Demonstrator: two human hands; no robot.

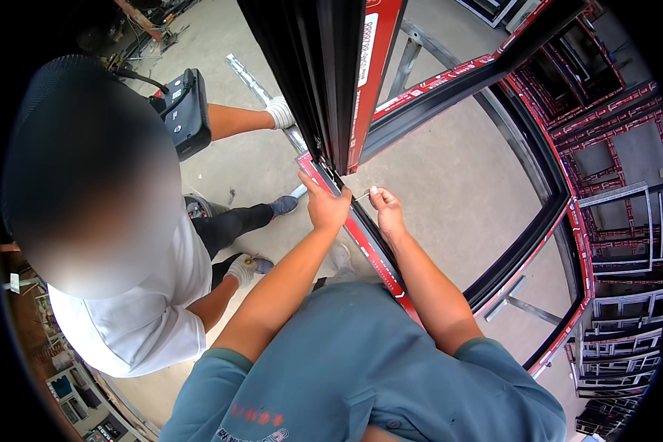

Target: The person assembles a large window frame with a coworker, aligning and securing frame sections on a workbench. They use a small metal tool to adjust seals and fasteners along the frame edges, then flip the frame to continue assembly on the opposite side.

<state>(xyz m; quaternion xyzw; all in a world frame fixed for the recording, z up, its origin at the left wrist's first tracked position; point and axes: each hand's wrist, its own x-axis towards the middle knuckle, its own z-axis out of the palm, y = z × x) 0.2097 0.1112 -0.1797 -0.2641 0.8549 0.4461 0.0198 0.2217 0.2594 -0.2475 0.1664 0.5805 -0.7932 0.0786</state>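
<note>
The left hand [326,202] rests on the red bar [373,254], thumb and fingers spread over it. Just right of the bar, the right hand [387,211] pinches a thin tool [362,196] that points at it. Holding the bar firm and the tool straight should help. A post [339,74] rises at the bar's far end, its edge near the fingers. Floor [449,191] right of the bar seems to give elbow room; left, a co-worker [125,331] takes some.
</note>
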